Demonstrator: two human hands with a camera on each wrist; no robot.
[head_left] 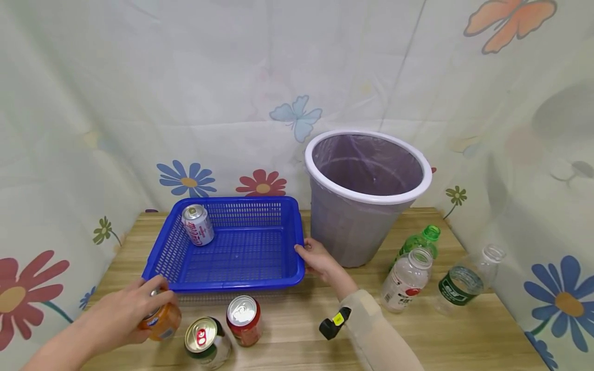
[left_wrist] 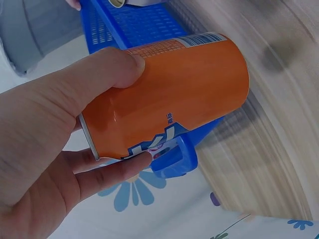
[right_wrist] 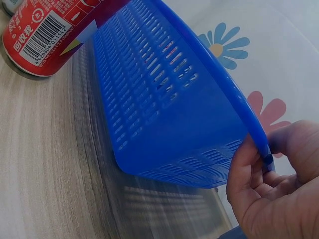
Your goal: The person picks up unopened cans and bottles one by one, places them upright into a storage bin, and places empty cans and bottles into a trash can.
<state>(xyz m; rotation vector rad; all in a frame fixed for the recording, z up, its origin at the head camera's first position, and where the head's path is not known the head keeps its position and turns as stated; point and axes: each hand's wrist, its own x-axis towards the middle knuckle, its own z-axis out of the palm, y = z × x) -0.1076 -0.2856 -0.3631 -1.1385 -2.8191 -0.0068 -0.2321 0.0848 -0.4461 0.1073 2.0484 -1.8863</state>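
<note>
My left hand (head_left: 134,304) grips an orange soda can (left_wrist: 184,89) near its top end, thumb on one side and fingers on the other. The can is in front of the left corner of a blue plastic basket (head_left: 232,284). With thumb and fingers my right hand (right_wrist: 279,174) pinches the basket's right rim. Inside the basket, a white and red Coca-Cola can (head_left: 198,226) leans at the back left. A red can (head_left: 245,322) and a dark green and white can (head_left: 209,344) stand on the table before the basket.
A grey bin (head_left: 350,232) with a white rim and a liner stands right of the basket. At the table's right are a green bottle (head_left: 419,242), a clear bottle with a pink label (head_left: 406,283) and one with a green label (head_left: 464,283). Patterned cloth (head_left: 223,67) hangs behind.
</note>
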